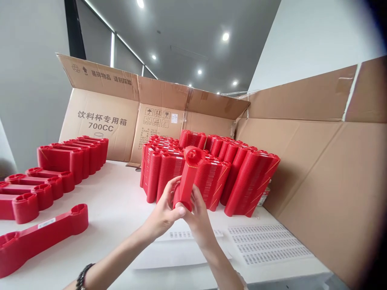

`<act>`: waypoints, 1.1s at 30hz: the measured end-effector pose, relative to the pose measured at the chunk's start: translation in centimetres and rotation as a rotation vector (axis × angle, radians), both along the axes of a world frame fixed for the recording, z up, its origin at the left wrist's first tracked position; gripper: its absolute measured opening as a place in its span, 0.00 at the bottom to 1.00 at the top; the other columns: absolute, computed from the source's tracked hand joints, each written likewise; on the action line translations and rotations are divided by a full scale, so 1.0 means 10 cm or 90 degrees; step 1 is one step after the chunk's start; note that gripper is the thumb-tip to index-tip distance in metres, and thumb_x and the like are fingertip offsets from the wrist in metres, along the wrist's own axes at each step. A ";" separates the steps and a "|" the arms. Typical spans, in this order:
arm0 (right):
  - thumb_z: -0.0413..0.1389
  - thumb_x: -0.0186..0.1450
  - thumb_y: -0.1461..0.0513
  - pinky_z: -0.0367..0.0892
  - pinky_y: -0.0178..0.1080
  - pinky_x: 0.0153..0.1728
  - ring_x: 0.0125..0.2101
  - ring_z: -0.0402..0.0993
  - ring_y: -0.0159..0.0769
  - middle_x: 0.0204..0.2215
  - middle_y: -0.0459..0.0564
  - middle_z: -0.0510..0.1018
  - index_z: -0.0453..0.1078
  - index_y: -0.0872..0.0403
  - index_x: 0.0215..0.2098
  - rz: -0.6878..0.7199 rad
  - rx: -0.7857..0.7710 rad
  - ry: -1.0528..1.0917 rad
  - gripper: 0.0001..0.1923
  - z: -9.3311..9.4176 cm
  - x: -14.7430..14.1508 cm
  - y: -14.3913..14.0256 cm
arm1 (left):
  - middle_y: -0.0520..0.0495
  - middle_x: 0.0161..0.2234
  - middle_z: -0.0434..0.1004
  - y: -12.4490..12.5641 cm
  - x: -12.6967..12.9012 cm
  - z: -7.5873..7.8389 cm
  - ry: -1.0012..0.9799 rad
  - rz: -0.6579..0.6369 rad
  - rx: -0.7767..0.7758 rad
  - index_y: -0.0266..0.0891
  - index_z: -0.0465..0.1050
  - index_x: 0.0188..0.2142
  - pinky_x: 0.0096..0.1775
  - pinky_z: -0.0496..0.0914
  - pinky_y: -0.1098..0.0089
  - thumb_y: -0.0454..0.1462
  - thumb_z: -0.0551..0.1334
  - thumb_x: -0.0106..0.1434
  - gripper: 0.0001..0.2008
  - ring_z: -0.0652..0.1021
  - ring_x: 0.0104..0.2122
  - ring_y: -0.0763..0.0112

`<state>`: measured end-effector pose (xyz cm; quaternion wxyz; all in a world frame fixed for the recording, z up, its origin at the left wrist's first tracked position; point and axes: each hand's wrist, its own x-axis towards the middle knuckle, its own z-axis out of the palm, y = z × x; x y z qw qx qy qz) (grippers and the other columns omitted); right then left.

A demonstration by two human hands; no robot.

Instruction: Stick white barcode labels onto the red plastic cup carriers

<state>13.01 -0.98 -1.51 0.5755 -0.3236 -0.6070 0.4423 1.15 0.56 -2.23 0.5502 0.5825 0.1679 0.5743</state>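
This looks like a packing room in a plain office-like unit, with opened cardboard cartons (121,117) walling a white desk (115,201), dense stacks of red cup carriers (211,173), sheets of barcode labels (266,243) and recessed ceiling spotlights (225,36) overhead.

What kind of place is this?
Probably a packing or assembly workstation. Both hands hold one red plastic holder in front of a large stack of the same parts. Open cardboard boxes ring the white table, with label sheets lying on it.

White table (121,201) bears red holder stacks (211,173), label sheets (266,243), cardboard boxes (121,117).
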 end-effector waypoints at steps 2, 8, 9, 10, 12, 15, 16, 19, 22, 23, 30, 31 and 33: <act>0.68 0.54 0.54 0.64 0.51 0.56 0.52 0.71 0.47 0.53 0.50 0.74 0.63 0.46 0.55 -0.006 0.015 -0.001 0.33 0.00 0.01 0.00 | 0.35 0.60 0.64 0.03 0.02 -0.03 -0.013 -0.014 0.018 0.44 0.59 0.59 0.54 0.69 0.53 0.56 0.73 0.47 0.45 0.69 0.57 0.43; 0.67 0.57 0.54 0.65 0.52 0.55 0.50 0.72 0.44 0.52 0.50 0.72 0.59 0.45 0.55 0.061 0.061 0.008 0.32 0.01 0.13 0.06 | 0.37 0.58 0.65 0.05 0.11 -0.02 -0.036 -0.043 0.052 0.45 0.58 0.59 0.56 0.67 0.52 0.54 0.73 0.47 0.44 0.69 0.57 0.46; 0.67 0.58 0.54 0.66 0.51 0.55 0.50 0.72 0.44 0.52 0.50 0.71 0.59 0.45 0.56 0.077 0.069 0.003 0.32 0.02 0.17 0.08 | 0.37 0.58 0.65 0.05 0.12 0.00 -0.032 -0.047 0.051 0.45 0.58 0.59 0.56 0.67 0.52 0.54 0.74 0.47 0.45 0.69 0.57 0.45; 0.66 0.58 0.54 0.66 0.51 0.54 0.50 0.72 0.44 0.52 0.51 0.71 0.58 0.44 0.57 0.090 0.074 -0.003 0.33 0.04 0.21 0.08 | 0.36 0.58 0.65 0.05 0.14 0.01 -0.027 -0.051 0.047 0.45 0.57 0.60 0.56 0.67 0.52 0.53 0.75 0.46 0.46 0.69 0.57 0.45; 0.66 0.58 0.53 0.68 0.52 0.53 0.49 0.72 0.44 0.51 0.52 0.71 0.57 0.45 0.57 0.098 0.078 -0.018 0.34 0.07 0.27 0.09 | 0.35 0.59 0.63 0.05 0.17 0.02 -0.026 -0.066 0.039 0.45 0.57 0.61 0.55 0.67 0.51 0.50 0.76 0.45 0.48 0.69 0.57 0.44; 0.67 0.57 0.53 0.68 0.51 0.53 0.49 0.72 0.45 0.49 0.51 0.72 0.58 0.45 0.57 0.080 0.079 -0.029 0.35 0.10 0.32 0.07 | 0.36 0.61 0.61 0.05 0.21 0.02 -0.046 -0.078 0.043 0.46 0.57 0.61 0.55 0.68 0.52 0.48 0.77 0.44 0.48 0.69 0.57 0.44; 0.67 0.57 0.53 0.67 0.51 0.53 0.49 0.72 0.45 0.49 0.51 0.73 0.58 0.44 0.56 0.076 0.078 -0.031 0.34 0.11 0.33 0.06 | 0.36 0.61 0.61 0.04 0.23 0.02 -0.045 -0.077 0.046 0.47 0.57 0.61 0.54 0.69 0.52 0.48 0.77 0.45 0.48 0.69 0.57 0.44; 0.66 0.57 0.51 0.67 0.51 0.53 0.48 0.73 0.45 0.48 0.50 0.73 0.59 0.44 0.57 0.059 0.073 -0.010 0.33 0.10 0.31 0.01 | 0.36 0.62 0.60 0.02 0.23 0.03 0.007 -0.047 0.042 0.46 0.57 0.62 0.55 0.68 0.53 0.49 0.76 0.47 0.47 0.68 0.58 0.44; 0.65 0.57 0.49 0.69 0.50 0.50 0.45 0.74 0.45 0.45 0.49 0.75 0.61 0.45 0.56 0.030 0.066 0.021 0.32 0.03 0.32 -0.03 | 0.34 0.64 0.56 0.02 0.18 0.04 0.075 -0.020 0.022 0.46 0.56 0.62 0.55 0.68 0.51 0.53 0.74 0.47 0.47 0.66 0.60 0.42; 0.65 0.58 0.49 0.70 0.50 0.50 0.45 0.74 0.45 0.45 0.49 0.75 0.61 0.45 0.56 0.015 0.070 0.022 0.32 0.01 0.34 -0.02 | 0.33 0.65 0.54 0.04 0.14 0.04 0.091 -0.009 0.016 0.46 0.57 0.61 0.54 0.69 0.51 0.55 0.73 0.48 0.46 0.66 0.60 0.41; 0.65 0.57 0.50 0.67 0.56 0.55 0.54 0.69 0.52 0.58 0.61 0.65 0.49 0.49 0.63 -0.266 0.292 -0.245 0.43 0.38 0.83 0.51 | 0.38 0.59 0.67 0.24 -0.33 0.30 0.186 0.168 0.049 0.44 0.67 0.51 0.50 0.70 0.57 0.53 0.64 0.60 0.24 0.68 0.59 0.47; 0.65 0.56 0.50 0.64 0.59 0.57 0.57 0.66 0.55 0.59 0.64 0.63 0.48 0.52 0.64 -0.361 0.353 -0.337 0.46 0.50 0.92 0.65 | 0.39 0.56 0.70 0.28 -0.39 0.40 0.196 0.206 0.063 0.44 0.69 0.48 0.50 0.70 0.58 0.52 0.64 0.61 0.21 0.69 0.58 0.49; 0.64 0.57 0.51 0.59 0.62 0.60 0.61 0.58 0.61 0.60 0.69 0.60 0.47 0.58 0.65 -0.491 0.479 -0.507 0.47 0.74 1.07 0.93 | 0.41 0.51 0.74 0.39 -0.49 0.62 0.225 0.264 0.093 0.43 0.71 0.45 0.50 0.69 0.59 0.50 0.64 0.61 0.19 0.72 0.55 0.52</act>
